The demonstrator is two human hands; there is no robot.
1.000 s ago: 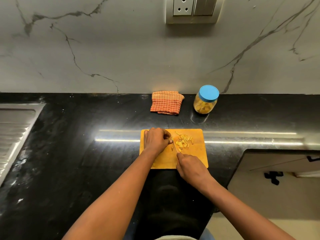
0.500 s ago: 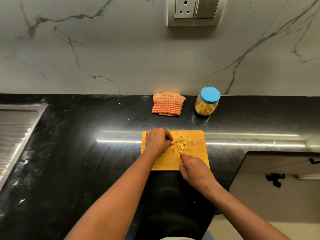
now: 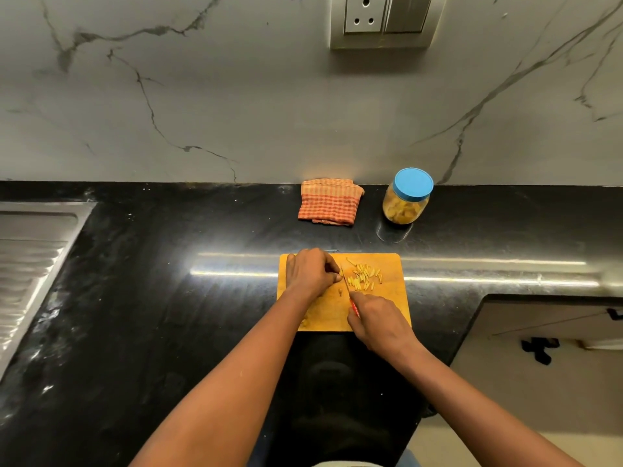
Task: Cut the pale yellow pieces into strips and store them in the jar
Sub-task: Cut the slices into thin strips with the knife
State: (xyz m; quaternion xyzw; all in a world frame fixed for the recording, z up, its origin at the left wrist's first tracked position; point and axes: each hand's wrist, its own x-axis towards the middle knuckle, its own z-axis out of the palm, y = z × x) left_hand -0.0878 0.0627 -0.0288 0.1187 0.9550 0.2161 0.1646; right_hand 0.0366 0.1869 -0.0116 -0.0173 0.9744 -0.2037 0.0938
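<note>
Slicing carries on, little changed from a second ago: your right hand stays wrapped round the red handle of the knife, its blade just beside your left hand. That hand's fingers curl down on the cutting board; whether they pin a piece is hidden. The strips lie heaped right of the blade. The jar stands well apart at the back of the surface, blue lid on, so storing awaits.

marble wall | black counter | steel sink
</note>
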